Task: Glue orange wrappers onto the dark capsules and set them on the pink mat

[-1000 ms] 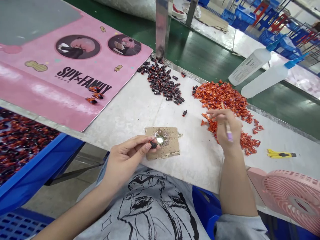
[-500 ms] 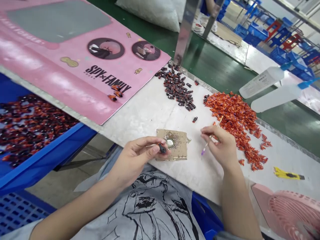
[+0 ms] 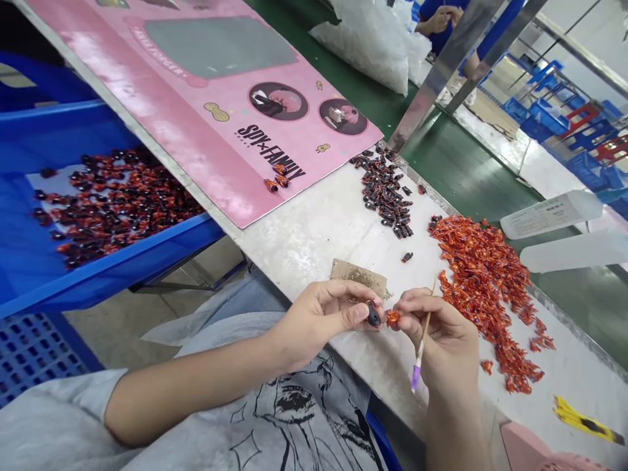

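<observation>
"At centre, what do the fingers grip?"

"A black piece [image 3: 373, 314], clamped between thumb and fingertips of the left hand [image 3: 318, 324]. Just beside it, the right hand [image 3: 444, 332] pinches an orange piece [image 3: 393, 318] and also holds a stick [image 3: 424, 330]."

"What could go wrong?"

"The orange piece might drop, I judge: the stick crowds that hand."

"Around them?"

"Cardboard [image 3: 360, 275] behind the left hand on a white table [image 3: 304, 242], an orange heap [image 3: 483, 281], a black heap [image 3: 385, 190], a pink board [image 3: 220, 137]. Beyond are a green surface [image 3: 456, 163], two bottles [image 3: 549, 214] and, farther, a person in blue [image 3: 441, 39]."
</observation>
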Available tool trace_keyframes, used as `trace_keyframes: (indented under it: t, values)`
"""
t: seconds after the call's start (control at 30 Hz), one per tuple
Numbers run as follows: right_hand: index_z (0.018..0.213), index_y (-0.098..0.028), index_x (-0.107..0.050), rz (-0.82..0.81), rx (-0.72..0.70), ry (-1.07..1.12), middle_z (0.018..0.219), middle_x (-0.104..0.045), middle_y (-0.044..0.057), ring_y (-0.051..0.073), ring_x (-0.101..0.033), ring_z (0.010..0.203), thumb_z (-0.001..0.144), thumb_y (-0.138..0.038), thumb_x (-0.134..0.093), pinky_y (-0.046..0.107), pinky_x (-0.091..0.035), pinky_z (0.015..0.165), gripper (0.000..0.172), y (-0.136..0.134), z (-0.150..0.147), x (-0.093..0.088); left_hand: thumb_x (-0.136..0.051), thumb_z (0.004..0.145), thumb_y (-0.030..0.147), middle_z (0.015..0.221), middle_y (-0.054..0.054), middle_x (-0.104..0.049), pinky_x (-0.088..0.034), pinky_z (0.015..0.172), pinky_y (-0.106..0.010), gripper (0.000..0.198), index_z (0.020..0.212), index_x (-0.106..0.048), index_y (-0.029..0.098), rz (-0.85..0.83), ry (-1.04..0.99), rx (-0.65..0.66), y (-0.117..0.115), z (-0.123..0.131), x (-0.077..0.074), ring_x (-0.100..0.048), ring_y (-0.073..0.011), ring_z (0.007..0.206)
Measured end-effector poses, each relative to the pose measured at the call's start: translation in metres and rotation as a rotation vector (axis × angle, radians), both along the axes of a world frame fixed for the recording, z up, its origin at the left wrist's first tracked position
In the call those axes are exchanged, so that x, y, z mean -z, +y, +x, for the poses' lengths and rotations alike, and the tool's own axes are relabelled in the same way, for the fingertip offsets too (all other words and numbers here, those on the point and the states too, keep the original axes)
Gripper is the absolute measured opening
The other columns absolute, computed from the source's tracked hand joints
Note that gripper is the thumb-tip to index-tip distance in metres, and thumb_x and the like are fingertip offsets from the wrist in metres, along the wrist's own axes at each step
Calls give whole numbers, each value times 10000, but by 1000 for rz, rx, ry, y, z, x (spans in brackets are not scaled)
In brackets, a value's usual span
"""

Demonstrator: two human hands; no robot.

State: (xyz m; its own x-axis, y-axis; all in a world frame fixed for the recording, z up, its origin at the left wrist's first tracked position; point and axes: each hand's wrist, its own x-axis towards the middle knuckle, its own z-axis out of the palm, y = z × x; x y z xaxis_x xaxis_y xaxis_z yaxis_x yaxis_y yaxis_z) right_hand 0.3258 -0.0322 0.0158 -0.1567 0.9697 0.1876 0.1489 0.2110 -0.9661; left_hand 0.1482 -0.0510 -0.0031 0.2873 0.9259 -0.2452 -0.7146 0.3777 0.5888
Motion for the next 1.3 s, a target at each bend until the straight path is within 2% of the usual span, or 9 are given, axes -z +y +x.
trace_keyframes:
  t: [0.13,0.27,0.37,0.5,0.63,0.83,1.1,1.2,1.3]
  values:
    - [849,-266,-785,222,103,-126,775,-756,22,162,-715,739,794,-104,-764,267,-588,649,173,-3,-7,3,-935,612,364,795,-21,-750,-634,775,-307,302,778,-774,171,-55,-44,-49,2,1,0,-726,-146,730]
    - [964,-277,-787,309,27,-112,841,-761,42,200,-724,785,768,-96,-790,318,-601,651,267,-9,-14,2,-917,638,394,813,-45,-762,-646,741,-304,303,783,-775,170,-1,8,-103,-1,-3,-7,-735,-167,740]
    - [1004,-287,-778,284,18,-54,861,-745,53,206,-717,805,791,-159,-795,335,-602,648,249,-15,-18,0,-863,723,389,802,-61,-769,-642,715,-283,246,802,-777,172,127,138,-154,-6,-7,-18,-738,-178,743]
    - [1025,-313,-762,236,43,41,871,-722,43,186,-710,824,839,-279,-771,323,-609,670,190,-24,-21,-1,-742,826,179,819,-58,-766,-613,600,-227,49,862,-775,184,402,379,-291,-11,-9,-29,-720,-161,694]
    - [1088,-360,-741,292,58,-15,926,-735,43,193,-719,865,875,-269,-730,353,-617,718,232,-29,-21,-1,-674,820,66,854,-67,-769,-592,642,-203,183,899,-775,197,632,625,-426,-11,-8,-30,-721,-168,792]
    - [1157,-384,-722,373,68,-113,966,-740,45,193,-730,853,897,-249,-702,343,-621,680,293,-32,-22,0,-667,828,58,809,-48,-726,-564,635,-163,189,932,-774,174,723,734,-399,-10,-6,-25,-689,-121,715]
    - [1226,-339,-682,470,88,-187,939,-735,63,213,-723,810,860,-283,-747,366,-616,634,376,-32,-25,6,-693,820,101,752,-39,-699,-546,548,-175,133,872,-779,188,597,642,-386,-8,1,-21,-671,-130,643]
    - [1196,-308,-682,526,110,-213,870,-717,54,204,-698,750,869,-237,-732,350,-590,579,338,-32,-29,6,-705,819,123,720,-42,-724,-539,548,-190,99,819,-768,199,646,669,-365,-4,-2,-20,-664,-139,616]
    - [1112,-274,-693,563,128,-249,790,-673,39,186,-655,677,899,-185,-674,321,-545,521,232,-33,-33,6,-679,819,94,729,-40,-748,-545,577,-198,154,795,-762,221,761,718,-294,3,-8,-21,-670,-145,621]
